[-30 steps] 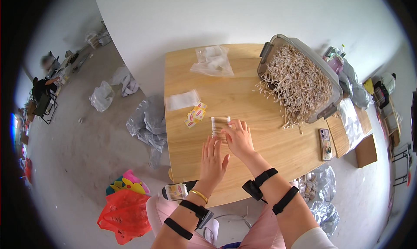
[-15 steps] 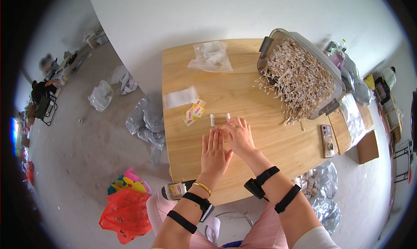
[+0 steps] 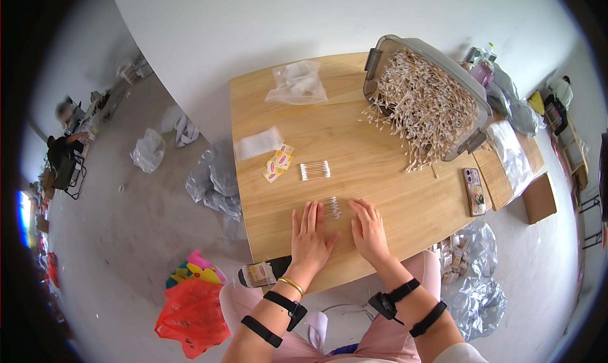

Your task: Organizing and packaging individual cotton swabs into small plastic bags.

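Note:
My left hand [image 3: 310,235] lies flat on the wooden table, fingers stretched out over the left part of a small row of cotton swabs [image 3: 332,209]. To the right of that row, my right hand [image 3: 370,231] rests with fingers apart and slightly bent, holding nothing. A second, neatly aligned row of cotton swabs [image 3: 315,170] sits farther up the table. Beside it on the left are several yellow-and-white printed cards [image 3: 278,164] and a stack of flat clear bags [image 3: 258,144].
A grey translucent bin [image 3: 423,45], tipped toward me, holds a heap of loose cotton swabs [image 3: 430,106]. A clear plastic bag [image 3: 297,84] lies at the back. A phone [image 3: 474,192] is at the right edge; a filled swab pack [image 3: 258,275] is at the near-left edge.
My right hand has moved away from the far row, back toward me and to the right. My left hand now covers part of a separate near row of swabs.

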The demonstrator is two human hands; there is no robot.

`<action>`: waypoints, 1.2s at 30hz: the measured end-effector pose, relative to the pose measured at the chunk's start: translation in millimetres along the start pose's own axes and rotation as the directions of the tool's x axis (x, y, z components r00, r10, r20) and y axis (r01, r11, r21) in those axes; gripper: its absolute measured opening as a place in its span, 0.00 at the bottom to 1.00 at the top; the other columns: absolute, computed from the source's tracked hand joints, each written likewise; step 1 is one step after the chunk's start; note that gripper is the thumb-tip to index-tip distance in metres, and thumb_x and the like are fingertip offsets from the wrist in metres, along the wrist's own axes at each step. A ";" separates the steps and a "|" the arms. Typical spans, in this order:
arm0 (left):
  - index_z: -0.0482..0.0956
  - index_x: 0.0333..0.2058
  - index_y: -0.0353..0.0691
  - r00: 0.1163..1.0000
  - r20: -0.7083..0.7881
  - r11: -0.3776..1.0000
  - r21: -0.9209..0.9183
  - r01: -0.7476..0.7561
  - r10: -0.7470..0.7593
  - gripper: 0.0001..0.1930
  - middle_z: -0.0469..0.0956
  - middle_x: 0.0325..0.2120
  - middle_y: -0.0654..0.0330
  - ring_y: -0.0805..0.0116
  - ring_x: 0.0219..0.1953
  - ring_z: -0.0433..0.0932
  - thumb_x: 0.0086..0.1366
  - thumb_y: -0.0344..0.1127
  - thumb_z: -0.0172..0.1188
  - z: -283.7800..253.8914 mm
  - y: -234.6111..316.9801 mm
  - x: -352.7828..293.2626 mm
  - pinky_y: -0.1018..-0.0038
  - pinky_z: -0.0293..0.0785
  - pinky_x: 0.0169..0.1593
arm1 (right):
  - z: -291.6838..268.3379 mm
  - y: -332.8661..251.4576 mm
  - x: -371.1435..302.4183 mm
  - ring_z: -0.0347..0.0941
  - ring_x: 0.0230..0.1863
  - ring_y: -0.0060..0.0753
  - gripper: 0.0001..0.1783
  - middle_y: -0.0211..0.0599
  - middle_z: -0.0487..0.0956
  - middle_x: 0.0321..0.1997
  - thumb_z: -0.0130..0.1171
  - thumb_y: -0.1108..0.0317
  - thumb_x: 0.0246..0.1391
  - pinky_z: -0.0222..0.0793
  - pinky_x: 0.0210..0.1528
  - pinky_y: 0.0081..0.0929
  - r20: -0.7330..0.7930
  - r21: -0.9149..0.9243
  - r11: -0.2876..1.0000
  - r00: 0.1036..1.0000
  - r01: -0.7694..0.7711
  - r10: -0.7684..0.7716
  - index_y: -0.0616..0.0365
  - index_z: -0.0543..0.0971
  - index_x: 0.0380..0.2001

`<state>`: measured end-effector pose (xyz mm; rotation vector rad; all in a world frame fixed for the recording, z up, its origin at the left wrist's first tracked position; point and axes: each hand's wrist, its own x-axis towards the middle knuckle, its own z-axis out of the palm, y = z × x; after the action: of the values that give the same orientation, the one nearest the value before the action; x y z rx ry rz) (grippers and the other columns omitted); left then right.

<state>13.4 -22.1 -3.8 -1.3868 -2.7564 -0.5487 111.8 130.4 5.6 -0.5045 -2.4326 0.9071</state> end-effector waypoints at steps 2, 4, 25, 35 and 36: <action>0.52 0.71 0.29 1.000 0.015 0.999 0.040 -0.012 0.011 0.43 0.54 0.72 0.47 0.50 0.76 0.50 0.71 0.56 0.53 0.9 1.4 1.3 0.46 0.41 0.76 | -3.2 0.1 -15.3 0.66 0.67 0.51 0.25 0.45 0.73 0.63 0.54 0.77 0.56 0.59 0.70 0.46 0.017 -0.032 0.999 1.000 0.010 -0.010 0.60 0.73 0.59; 0.51 0.72 0.29 0.999 0.032 0.996 0.079 -0.026 0.024 0.44 0.53 0.72 0.47 0.51 0.76 0.49 0.71 0.56 0.53 0.4 2.9 3.6 0.46 0.41 0.76 | -6.0 0.9 -25.3 0.64 0.69 0.50 0.24 0.45 0.73 0.62 0.55 0.77 0.57 0.57 0.72 0.46 0.017 -0.078 0.996 0.999 0.039 -0.037 0.60 0.73 0.58; 0.43 0.74 0.29 0.985 0.120 0.984 0.138 0.111 -0.127 0.46 0.40 0.76 0.44 0.50 0.78 0.36 0.74 0.66 0.34 -9.9 -26.8 -1.3 0.46 0.25 0.76 | 35.4 -6.1 3.0 0.40 0.82 0.50 0.48 0.57 0.51 0.79 0.52 0.43 0.61 0.34 0.81 0.47 0.230 -0.322 0.933 0.969 0.159 -0.086 0.66 0.54 0.73; 0.43 0.73 0.26 0.981 0.145 0.989 0.092 0.117 -0.130 0.49 0.39 0.76 0.42 0.51 0.79 0.35 0.73 0.69 0.31 -4.4 -22.3 3.8 0.45 0.24 0.76 | 51.6 -12.2 4.7 0.38 0.82 0.55 0.47 0.58 0.48 0.79 0.47 0.41 0.64 0.31 0.80 0.52 0.296 -0.407 0.886 0.949 0.224 -0.104 0.65 0.53 0.74; 0.43 0.73 0.26 0.985 0.108 0.989 0.078 0.124 -0.132 0.49 0.40 0.76 0.42 0.51 0.79 0.36 0.73 0.69 0.31 -5.2 -22.6 5.7 0.45 0.25 0.76 | 51.6 -12.0 4.7 0.38 0.82 0.54 0.47 0.58 0.48 0.79 0.47 0.41 0.64 0.31 0.80 0.52 0.305 -0.419 0.879 0.947 0.227 -0.099 0.65 0.53 0.74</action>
<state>-8.4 -31.7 -4.9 -1.2704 -2.9391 -0.3814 77.0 98.3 -18.7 -0.3315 -2.9058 0.3498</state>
